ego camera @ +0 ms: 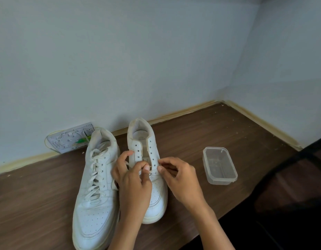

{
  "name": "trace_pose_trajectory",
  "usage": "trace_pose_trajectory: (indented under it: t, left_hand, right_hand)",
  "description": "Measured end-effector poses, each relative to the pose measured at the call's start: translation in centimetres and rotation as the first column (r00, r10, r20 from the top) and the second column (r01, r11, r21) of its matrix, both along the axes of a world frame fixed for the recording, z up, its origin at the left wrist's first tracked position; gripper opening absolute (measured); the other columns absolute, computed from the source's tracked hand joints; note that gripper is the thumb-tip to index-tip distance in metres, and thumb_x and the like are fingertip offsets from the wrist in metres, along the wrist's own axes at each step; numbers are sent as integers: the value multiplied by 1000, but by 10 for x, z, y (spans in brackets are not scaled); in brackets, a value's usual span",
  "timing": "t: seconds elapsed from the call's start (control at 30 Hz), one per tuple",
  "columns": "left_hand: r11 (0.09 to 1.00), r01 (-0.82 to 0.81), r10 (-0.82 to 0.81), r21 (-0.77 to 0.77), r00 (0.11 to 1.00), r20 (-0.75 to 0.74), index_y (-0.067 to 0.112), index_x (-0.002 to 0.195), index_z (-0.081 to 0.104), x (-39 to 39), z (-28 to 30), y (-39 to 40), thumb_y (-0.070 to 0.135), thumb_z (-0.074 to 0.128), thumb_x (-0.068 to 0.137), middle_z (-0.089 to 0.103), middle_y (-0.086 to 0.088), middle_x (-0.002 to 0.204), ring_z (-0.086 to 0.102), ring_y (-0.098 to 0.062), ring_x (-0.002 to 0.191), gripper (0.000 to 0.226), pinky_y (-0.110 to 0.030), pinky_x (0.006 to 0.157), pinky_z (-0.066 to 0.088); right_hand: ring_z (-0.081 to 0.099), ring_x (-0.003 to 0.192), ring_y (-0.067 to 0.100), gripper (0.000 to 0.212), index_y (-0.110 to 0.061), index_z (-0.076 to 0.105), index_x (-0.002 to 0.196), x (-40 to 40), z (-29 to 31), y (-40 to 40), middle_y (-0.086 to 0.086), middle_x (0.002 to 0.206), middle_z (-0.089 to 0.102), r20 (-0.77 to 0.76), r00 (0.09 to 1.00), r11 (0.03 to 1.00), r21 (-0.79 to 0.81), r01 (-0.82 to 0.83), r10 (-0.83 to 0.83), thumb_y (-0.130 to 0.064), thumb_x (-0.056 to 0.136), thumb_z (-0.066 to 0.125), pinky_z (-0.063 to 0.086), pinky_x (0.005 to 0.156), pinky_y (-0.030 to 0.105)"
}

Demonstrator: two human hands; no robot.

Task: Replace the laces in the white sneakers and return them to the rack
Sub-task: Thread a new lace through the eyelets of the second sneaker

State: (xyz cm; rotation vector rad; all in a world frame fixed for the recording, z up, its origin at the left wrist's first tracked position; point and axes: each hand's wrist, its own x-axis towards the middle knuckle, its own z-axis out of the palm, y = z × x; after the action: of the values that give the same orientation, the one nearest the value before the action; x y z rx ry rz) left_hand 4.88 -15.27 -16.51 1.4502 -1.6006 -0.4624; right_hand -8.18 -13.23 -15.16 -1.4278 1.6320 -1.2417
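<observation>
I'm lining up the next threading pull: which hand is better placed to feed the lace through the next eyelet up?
Probably the left hand: it pinches at the lowest eyelets of the right sneaker, apparently on the lace. The right hand only pinches at the opposite edge.

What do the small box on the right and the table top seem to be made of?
Box: likely clear plastic; the table shows through its glossy walls. Table top: dark brown wood or wood-look laminate with a matte finish; grain streaks run along it, so I cannot say which.
</observation>
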Motion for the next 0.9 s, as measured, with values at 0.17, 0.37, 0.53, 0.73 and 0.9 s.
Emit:
trace_pose_trajectory:
  t: [0.17, 0.37, 0.53, 0.73, 0.9]
  left_hand:
    - [1000, 10, -12, 30, 996, 89, 18, 89, 74, 3, 3, 0, 13, 68, 88, 33, 2, 146, 22, -21, 134, 8, -18, 87, 29]
    - [996, -75, 77, 40, 996, -53, 20, 84, 72, -5, -3, 0, 13, 67, 89, 31, 11, 142, 28, -11, 133, 10, -8, 70, 31]
    - [994, -102, 107, 47, 987, -123, 21, 87, 74, -9, -2, 0, 13, 68, 88, 33, 13, 140, 33, -14, 133, 10, -27, 73, 45]
    - [997, -62, 66, 39, 992, -112, 26, 85, 74, -4, 2, 0, 19, 73, 86, 36, 13, 136, 35, -12, 129, 7, -3, 77, 28]
    - [997, 69, -67, 20, 995, -77, 33, 84, 73, 9, 2, -6, 18, 74, 85, 34, 15, 132, 38, -11, 128, 16, -3, 84, 31]
  right_hand:
    - [64, 99, -4, 23, -22, 70, 113, 1, -1, 0, -13, 105, 68, -6, 1000, 1000, 1, 4, -4, -22, 90, 70, 54, 87, 19]
    - [64, 100, -3, 24, -21, 69, 115, 4, 0, 0, -12, 107, 67, -12, 1000, 1000, -12, -5, 4, -22, 91, 68, 54, 88, 20]
    - [63, 101, -4, 22, -22, 69, 114, 6, -1, 0, -15, 106, 67, -60, 998, 999, -48, -10, 7, -20, 92, 67, 53, 88, 19]
    - [63, 99, -5, 22, -26, 70, 113, 6, -1, 1, -15, 104, 67, -46, 999, 999, -46, 1, -3, -20, 92, 68, 53, 87, 18]
    - [65, 91, -2, 16, -28, 73, 103, 17, -4, 1, -18, 96, 67, -102, 986, 986, -122, 117, -130, -27, 88, 72, 55, 79, 21]
